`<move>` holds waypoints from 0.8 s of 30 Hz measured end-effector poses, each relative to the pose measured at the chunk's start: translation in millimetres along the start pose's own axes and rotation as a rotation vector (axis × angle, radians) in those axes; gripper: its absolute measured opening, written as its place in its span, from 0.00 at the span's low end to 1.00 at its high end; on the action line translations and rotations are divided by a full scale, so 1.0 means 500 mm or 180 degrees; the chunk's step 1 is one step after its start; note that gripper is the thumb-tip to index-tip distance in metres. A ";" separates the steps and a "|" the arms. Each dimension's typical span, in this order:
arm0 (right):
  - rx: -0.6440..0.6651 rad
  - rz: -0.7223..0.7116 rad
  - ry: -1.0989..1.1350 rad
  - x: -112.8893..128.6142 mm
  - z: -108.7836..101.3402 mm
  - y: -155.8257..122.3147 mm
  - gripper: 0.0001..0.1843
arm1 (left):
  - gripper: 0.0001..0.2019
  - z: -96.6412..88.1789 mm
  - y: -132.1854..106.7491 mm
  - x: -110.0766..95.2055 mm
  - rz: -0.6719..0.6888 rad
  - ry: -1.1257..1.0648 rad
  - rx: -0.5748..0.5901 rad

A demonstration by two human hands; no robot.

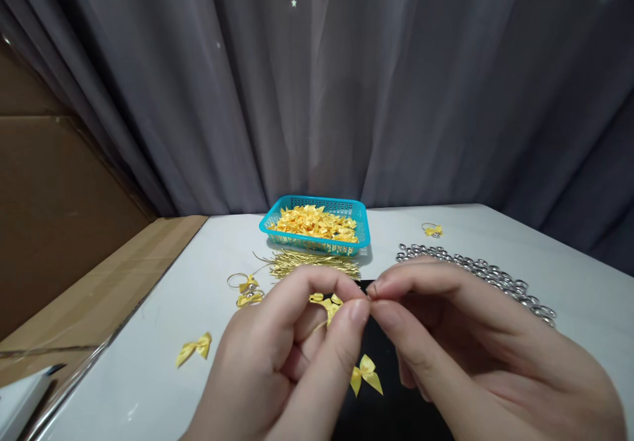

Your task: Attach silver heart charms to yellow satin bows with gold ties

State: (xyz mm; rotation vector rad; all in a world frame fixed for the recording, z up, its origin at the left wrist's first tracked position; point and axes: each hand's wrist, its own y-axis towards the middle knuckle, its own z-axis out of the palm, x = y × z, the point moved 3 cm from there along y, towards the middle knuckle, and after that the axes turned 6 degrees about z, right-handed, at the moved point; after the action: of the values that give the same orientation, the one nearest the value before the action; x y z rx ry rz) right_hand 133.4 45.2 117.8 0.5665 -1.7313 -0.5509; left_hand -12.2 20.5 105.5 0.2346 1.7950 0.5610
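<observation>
My left hand (292, 355) is closed in a pinch on a small yellow ribbon bow (329, 304), held up in front of me. My right hand (475, 342) meets it fingertip to fingertip, thumb and forefinger pinched on something too thin to make out. Beneath the hands a black mat (381, 401) carries another yellow bow (365, 373). A pile of gold wire ties (312, 264) lies just beyond my fingers.
A teal plastic basket (364, 226) full of yellow bows stands at the back of the white table (148, 375). Several silver rings (485, 272) spread to the right. Finished bows with rings (247, 290) and a loose bow (195, 348) lie left. Grey curtain behind; cardboard at left.
</observation>
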 end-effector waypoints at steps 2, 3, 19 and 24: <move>0.0026 0.0049 -0.0033 -0.001 0.002 -0.002 0.07 | 0.10 0.005 -0.001 -0.010 -0.0035 -0.0022 0.0061; 0.0063 0.0067 -0.0054 -0.003 0.003 -0.003 0.06 | 0.09 0.007 -0.001 -0.017 -0.0087 -0.0004 0.0077; 0.0499 0.0073 -0.0385 -0.006 -0.001 0.000 0.08 | 0.07 0.011 0.000 -0.030 0.0382 0.0660 0.0268; 0.0536 0.0160 -0.0262 -0.008 0.002 0.004 0.07 | 0.07 0.016 -0.004 -0.017 0.0299 0.0547 0.0267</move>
State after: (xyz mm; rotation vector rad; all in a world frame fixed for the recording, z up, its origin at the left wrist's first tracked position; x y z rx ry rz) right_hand 133.1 49.5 116.0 0.6242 -1.8767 -0.4001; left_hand -2.0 16.9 110.2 0.3381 1.9843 0.5876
